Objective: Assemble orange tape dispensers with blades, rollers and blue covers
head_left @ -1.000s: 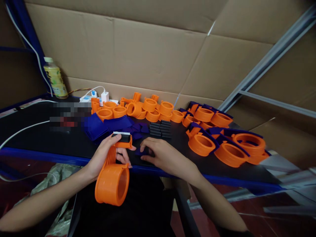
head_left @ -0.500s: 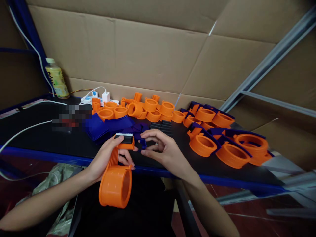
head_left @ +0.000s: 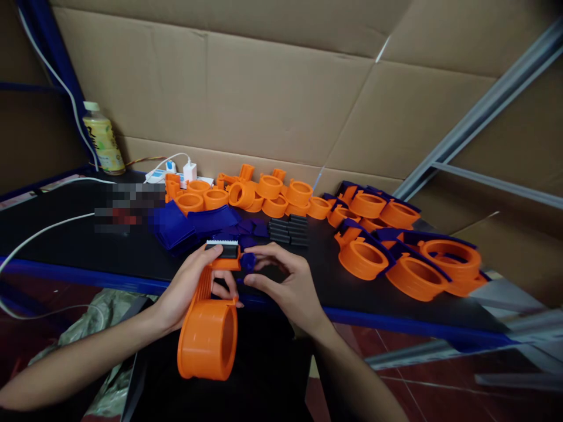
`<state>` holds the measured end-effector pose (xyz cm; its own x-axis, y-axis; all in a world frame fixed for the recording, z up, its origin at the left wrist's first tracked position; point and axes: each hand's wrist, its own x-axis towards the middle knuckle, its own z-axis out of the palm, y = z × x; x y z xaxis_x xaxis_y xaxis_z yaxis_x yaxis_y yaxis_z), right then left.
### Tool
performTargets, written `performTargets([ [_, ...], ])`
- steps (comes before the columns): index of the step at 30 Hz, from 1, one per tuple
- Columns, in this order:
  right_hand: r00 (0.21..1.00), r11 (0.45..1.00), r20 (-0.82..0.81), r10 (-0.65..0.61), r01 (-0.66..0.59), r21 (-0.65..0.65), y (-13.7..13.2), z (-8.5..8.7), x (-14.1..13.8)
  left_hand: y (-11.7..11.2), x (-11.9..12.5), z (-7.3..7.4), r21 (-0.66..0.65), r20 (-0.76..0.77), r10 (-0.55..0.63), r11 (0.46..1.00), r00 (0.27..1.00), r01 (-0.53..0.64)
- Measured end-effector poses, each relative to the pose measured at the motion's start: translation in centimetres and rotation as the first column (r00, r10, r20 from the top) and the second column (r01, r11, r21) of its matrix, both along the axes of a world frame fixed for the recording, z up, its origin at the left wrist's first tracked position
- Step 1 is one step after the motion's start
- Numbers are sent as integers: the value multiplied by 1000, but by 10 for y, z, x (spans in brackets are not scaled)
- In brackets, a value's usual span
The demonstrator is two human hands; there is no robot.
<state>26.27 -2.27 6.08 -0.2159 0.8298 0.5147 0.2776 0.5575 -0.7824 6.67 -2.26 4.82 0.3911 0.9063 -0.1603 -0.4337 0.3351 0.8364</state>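
Observation:
My left hand [head_left: 187,290] is wrapped round the handle of an orange tape dispenser [head_left: 209,334], whose big ring hangs below the table edge and whose toothed black blade end [head_left: 223,248] points up. My right hand [head_left: 285,278] pinches a small blue plastic piece [head_left: 247,261] and holds it against the right side of the dispenser's blade end. Just behind my hands lies a pile of blue plastic parts [head_left: 193,225] and a stack of small black parts [head_left: 288,230].
A black table [head_left: 65,246] with a blue front edge carries several bare orange dispensers [head_left: 259,193] at the back and several with blue parts fitted [head_left: 396,252] at the right. A drink bottle [head_left: 100,139], a power strip [head_left: 171,173] and white cables stand at the back left. Cardboard lines the wall.
My right hand picked a small blue piece off the table, lifted it, and brought it left against the dispenser's blade end. My left hand kept its hold on the dispenser.

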Motion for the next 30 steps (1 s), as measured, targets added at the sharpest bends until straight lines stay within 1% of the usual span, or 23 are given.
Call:
performTargets([
  [4, 998, 998, 10, -63, 63, 0, -9, 1, -5, -2, 2, -1, 88, -34, 18, 996, 999, -15],
  [8, 979, 981, 104, -177, 167, 100, -16, 1, -8, -3, 4, -3, 133, -58, 48, 990, 997, -40],
  [10, 967, 972, 152, -205, 183, 148, -17, 1, -8, -4, 5, -4, 151, -58, 62, 987, 996, -53],
  [14, 942, 958, 229, -246, 201, 205, -15, 1, -8, -3, 6, -7, 214, -71, 77, 975, 995, -60],
  [16, 925, 953, 275, -260, 201, 227, -11, 0, -9, -3, 6, -8, 218, -77, 81, 974, 994, -62],
  [22, 905, 942, 335, -264, 166, 293, -3, -13, -14, -5, 7, -2, 138, -57, 106, 986, 993, -97],
  [25, 874, 941, 413, -256, 126, 314, -6, -11, -12, -5, 7, 1, 95, -22, 139, 986, 990, -137],
  [28, 845, 969, 513, -150, 23, 245, -9, -2, -5, -4, 6, 2, 69, 10, 154, 986, 988, -154],
  [30, 853, 984, 518, -57, -39, 173, -8, 3, 2, -3, 5, 2, 63, 10, 125, 990, 992, -126],
])
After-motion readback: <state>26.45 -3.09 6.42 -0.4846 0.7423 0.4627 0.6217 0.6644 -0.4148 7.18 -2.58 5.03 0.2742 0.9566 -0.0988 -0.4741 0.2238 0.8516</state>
